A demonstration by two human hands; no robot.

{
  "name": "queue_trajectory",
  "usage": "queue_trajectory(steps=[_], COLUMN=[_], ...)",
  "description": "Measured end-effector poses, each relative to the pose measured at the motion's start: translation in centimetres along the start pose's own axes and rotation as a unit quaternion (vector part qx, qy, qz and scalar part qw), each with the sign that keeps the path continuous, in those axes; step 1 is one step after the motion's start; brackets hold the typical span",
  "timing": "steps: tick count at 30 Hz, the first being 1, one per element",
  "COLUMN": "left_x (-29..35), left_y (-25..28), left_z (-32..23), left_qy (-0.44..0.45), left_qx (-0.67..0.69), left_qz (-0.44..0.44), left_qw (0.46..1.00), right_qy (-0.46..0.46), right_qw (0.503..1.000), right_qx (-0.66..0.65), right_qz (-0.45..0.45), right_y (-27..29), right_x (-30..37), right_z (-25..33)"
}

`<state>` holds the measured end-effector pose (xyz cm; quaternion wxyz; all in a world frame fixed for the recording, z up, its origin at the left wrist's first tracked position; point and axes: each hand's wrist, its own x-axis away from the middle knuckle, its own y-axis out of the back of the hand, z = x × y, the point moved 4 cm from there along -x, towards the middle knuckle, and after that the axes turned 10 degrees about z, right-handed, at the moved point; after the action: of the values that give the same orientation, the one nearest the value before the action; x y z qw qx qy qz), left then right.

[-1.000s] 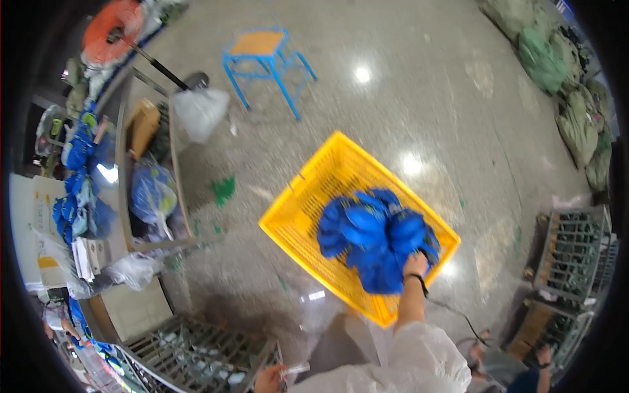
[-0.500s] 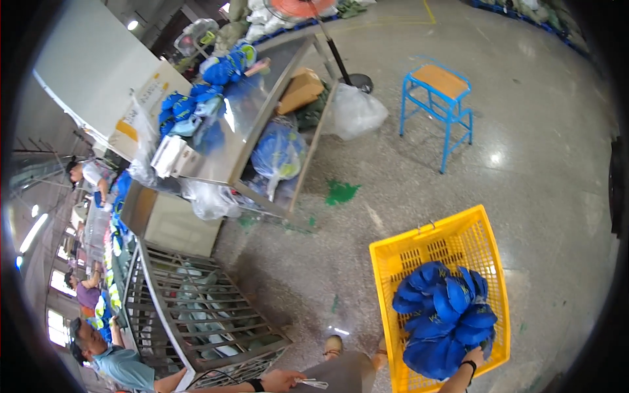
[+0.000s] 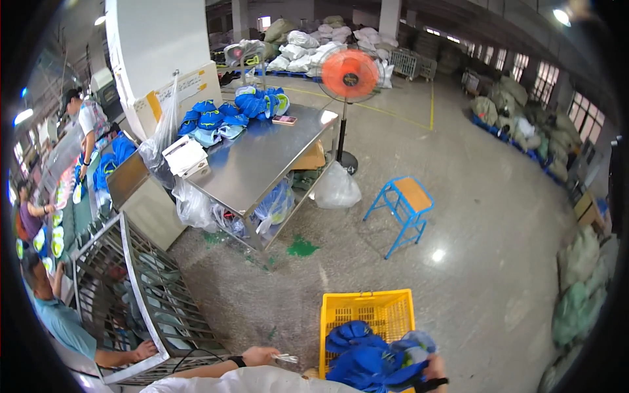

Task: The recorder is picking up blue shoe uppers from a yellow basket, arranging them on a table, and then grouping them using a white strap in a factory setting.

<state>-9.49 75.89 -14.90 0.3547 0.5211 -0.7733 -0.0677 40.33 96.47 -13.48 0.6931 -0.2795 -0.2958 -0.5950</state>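
Note:
In my left hand (image 3: 261, 356), closed near the bottom middle, is a small bundle of thin white strips (image 3: 286, 358), perhaps ties or cords. My right hand (image 3: 434, 368) is at the right side of a yellow plastic basket (image 3: 324, 325), slightly blurred, its fingers closed on a bunch of blue fabric pieces (image 3: 367, 368). These are curved and cup-shaped, some with pale grey-blue insides; whether they are caps or shoe uppers I cannot tell. Part of the bunch rises at the basket's near edge, hiding much of its inside.
A steel table (image 3: 262, 152) bears more blue pieces (image 3: 211, 119), a white box (image 3: 185, 157) and a phone (image 3: 285, 120). Right of it stand an orange fan (image 3: 350, 75) and a blue stool (image 3: 414, 194). A metal cage cart (image 3: 141, 288) is at left, where a co-worker's hand (image 3: 145, 350) rests.
My view has tilted up, showing more of the room. My right hand, which was down among the blue pieces, now lifts some at the basket's edge. My left hand still holds the strips.

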Motion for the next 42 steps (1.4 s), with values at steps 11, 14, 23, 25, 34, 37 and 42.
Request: queue_trajectory(steps=[11, 14, 23, 25, 34, 37, 42], left_x=[-1.8, -3.2, -4.4, -5.2, -13.7, -18.7, -24.4], left_y=[13.2, 19.5, 34.1, 36.2, 45.4, 48.7, 50.0], left_z=[3.8, 4.8, 7.6, 7.7, 9.4, 7.8, 5.3], left_qy=[0.111, 0.058, 0.041, 0.035, 0.094, 0.137, 0.089], left_qx=[0.032, 0.041, 0.097, 0.129, 0.189, 0.204, 0.408], left_qz=[-0.159, -0.203, -0.317, -0.332, -0.384, -0.333, -0.365], left_qw=[0.98, 0.977, 0.943, 0.934, 0.899, 0.911, 0.832], right_qy=[0.346, 0.435, 0.531, 0.543, 0.179, 0.097, 0.007], right_qw=[0.928, 0.871, 0.808, 0.796, 0.841, 0.787, 0.758], right_qx=[-0.087, -0.072, 0.123, 0.148, 0.136, 0.063, 0.091], right_qz=[0.108, 0.215, 0.224, 0.222, 0.492, 0.606, 0.646], right_y=[-24.3, -31.8, -52.0, -56.4, -74.8, -79.5, -83.3], right_x=[3.3, 4.6, -4.7, -10.0, -21.4, -22.2, -23.5], right_z=[39.7, 48.6, 55.8, 53.2, 35.3, 37.9, 43.9])
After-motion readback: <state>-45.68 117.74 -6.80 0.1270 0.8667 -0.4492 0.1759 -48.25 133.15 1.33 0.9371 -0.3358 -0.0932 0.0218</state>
